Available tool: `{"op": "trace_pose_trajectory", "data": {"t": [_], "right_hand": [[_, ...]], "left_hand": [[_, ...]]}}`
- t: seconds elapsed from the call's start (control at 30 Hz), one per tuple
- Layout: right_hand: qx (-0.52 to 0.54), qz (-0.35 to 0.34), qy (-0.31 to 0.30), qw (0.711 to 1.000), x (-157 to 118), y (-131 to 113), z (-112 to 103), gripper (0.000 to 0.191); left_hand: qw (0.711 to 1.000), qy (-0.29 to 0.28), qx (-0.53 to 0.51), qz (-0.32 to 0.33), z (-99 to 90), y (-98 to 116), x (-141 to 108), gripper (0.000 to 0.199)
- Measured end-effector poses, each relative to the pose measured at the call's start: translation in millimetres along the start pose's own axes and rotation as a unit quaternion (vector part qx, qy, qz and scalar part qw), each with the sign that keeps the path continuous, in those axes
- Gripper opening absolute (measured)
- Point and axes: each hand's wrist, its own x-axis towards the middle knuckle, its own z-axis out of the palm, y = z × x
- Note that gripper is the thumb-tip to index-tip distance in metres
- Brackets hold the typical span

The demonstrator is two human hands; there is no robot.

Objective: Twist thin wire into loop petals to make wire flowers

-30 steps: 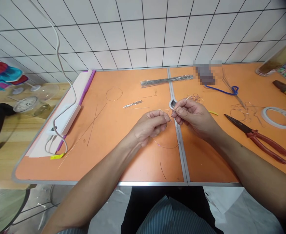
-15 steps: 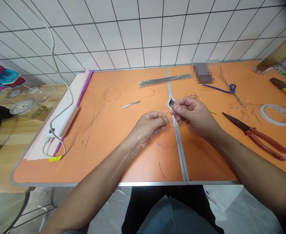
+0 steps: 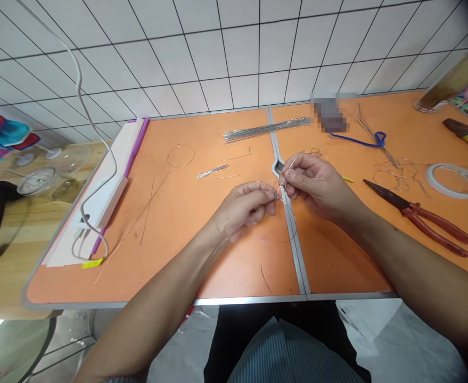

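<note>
Over the middle of the orange table, my left hand pinches a thin wire bent into a loop that hangs below the fingers. Close beside it, my right hand is closed on a thin wire end that sticks up past the thumb. The fingertips of both hands almost meet where the wires cross. Whether the right hand's wire is part of the loop or a separate piece, I cannot tell. A single short dark wire lies on the table below the hands.
Pliers with red handles, a white tape roll and tangled wire lie to the right. Behind the hands is a bundle of straight wires. A wire ring and a white power strip with a cable are at left.
Both hands stay close together with the wires. The right hand's wire end now stands at a slightly different angle. The whole view has shifted a little.
</note>
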Motion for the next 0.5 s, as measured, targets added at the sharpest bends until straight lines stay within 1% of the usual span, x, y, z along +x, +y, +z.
{"op": "trace_pose_trajectory", "data": {"t": [0.1,0.2,0.33,0.5], "right_hand": [[0.008,0.0,-0.001,1.0,0.2,0.0,0.2,0.041],[0.012,0.0,0.002,1.0,0.3,-0.6,0.9,0.042],[0.011,-0.001,0.006,1.0,0.3,-1.7,1.6,0.043],[0.01,-0.001,0.003,1.0,0.7,-1.5,0.3,0.041]], "left_hand": [[1.0,-0.005,-0.002,0.001,-1.0,0.7,-0.2,0.018],[1.0,-0.008,-0.003,-0.014,-1.5,2.2,0.0,0.024],[0.999,-0.005,-0.021,-0.03,-1.6,3.5,0.6,0.025],[0.998,-0.015,-0.039,-0.037,-1.4,3.4,0.2,0.027]]}}
